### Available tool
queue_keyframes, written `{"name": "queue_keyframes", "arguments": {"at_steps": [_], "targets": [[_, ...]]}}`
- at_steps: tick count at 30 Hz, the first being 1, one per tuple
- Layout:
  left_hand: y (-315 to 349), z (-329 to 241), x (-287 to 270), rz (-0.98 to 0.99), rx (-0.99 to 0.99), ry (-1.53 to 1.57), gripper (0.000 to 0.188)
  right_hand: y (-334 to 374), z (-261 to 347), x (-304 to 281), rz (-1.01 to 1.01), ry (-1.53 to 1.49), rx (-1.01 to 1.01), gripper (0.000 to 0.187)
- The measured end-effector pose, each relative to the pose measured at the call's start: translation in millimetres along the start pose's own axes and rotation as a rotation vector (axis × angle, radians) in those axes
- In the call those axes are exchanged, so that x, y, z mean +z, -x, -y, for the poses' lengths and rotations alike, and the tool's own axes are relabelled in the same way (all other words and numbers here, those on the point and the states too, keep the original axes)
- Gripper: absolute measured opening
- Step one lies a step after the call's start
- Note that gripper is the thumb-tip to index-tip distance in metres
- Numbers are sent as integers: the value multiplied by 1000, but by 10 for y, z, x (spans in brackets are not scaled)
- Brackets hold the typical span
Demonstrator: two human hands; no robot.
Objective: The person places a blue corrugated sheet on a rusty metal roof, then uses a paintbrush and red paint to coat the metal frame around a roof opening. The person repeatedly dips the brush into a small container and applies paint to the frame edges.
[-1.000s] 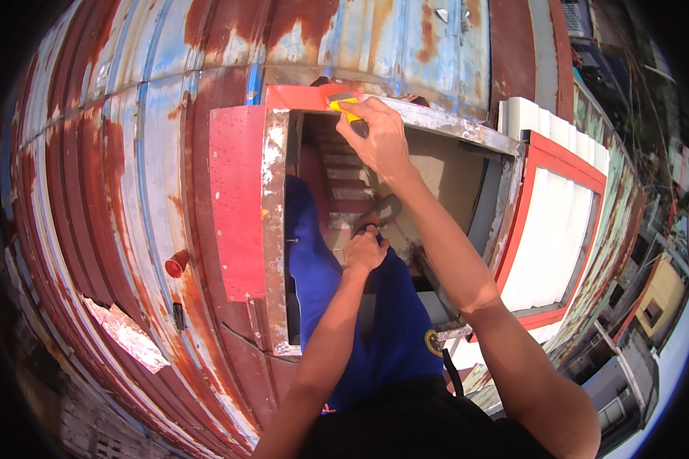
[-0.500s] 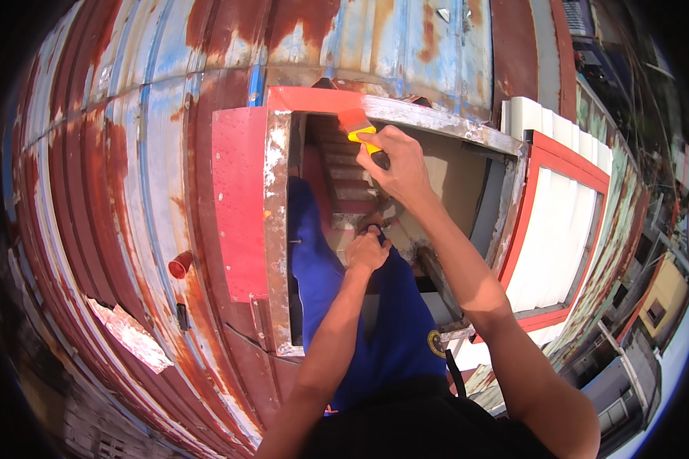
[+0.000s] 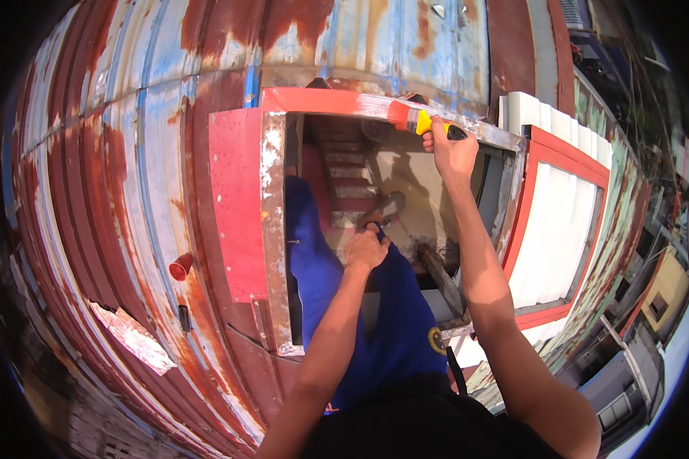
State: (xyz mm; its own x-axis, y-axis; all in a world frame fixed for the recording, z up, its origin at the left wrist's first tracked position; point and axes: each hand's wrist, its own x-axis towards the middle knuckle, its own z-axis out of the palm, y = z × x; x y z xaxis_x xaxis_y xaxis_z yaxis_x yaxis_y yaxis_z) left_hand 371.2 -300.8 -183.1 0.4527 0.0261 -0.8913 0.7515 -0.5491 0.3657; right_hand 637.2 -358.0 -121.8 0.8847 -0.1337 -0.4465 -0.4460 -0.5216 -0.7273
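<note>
nearest, the left hand (image 3: 366, 249) lies against the blue trousers (image 3: 400, 325), perhaps for balance; i cannot tell whether its curled grip holds anything. farther out, the right hand's (image 3: 453, 154) grip is closed round the paintbrush (image 3: 424, 122), apparently so its red bristles lie along the far rail (image 3: 318, 100), red leftward, whitish rightward. beyond spreads the rusty corrugated roof (image 3: 360, 42).

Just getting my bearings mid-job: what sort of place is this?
Probably outdoors, up on a roof: rusty ribbed metal sheets spread around, what look like steps show down inside the frame, and other buildings stand off to the right.
</note>
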Motion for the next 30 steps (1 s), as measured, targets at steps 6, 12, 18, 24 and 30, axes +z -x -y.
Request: {"name": "queue_keyframes", "arguments": {"at_steps": [6, 12, 18, 24, 30], "targets": [[8, -60, -47, 35, -16, 61, 53, 180, 249, 272, -24, 239, -700, 24], [2, -17, -15, 4, -30, 20, 52, 462, 89, 326, 230, 357, -712, 27], [-1, -69, 3, 66, -19, 28, 53, 190, 185, 438, 165, 328, -856, 24], [-7, 12, 16, -27, 16, 32, 53, 443, 155, 273, 231, 337, -765, 27], [47, -44, -82, 67, -26, 24, 53, 261, -2, 406, 252, 398, -860, 30]]}}
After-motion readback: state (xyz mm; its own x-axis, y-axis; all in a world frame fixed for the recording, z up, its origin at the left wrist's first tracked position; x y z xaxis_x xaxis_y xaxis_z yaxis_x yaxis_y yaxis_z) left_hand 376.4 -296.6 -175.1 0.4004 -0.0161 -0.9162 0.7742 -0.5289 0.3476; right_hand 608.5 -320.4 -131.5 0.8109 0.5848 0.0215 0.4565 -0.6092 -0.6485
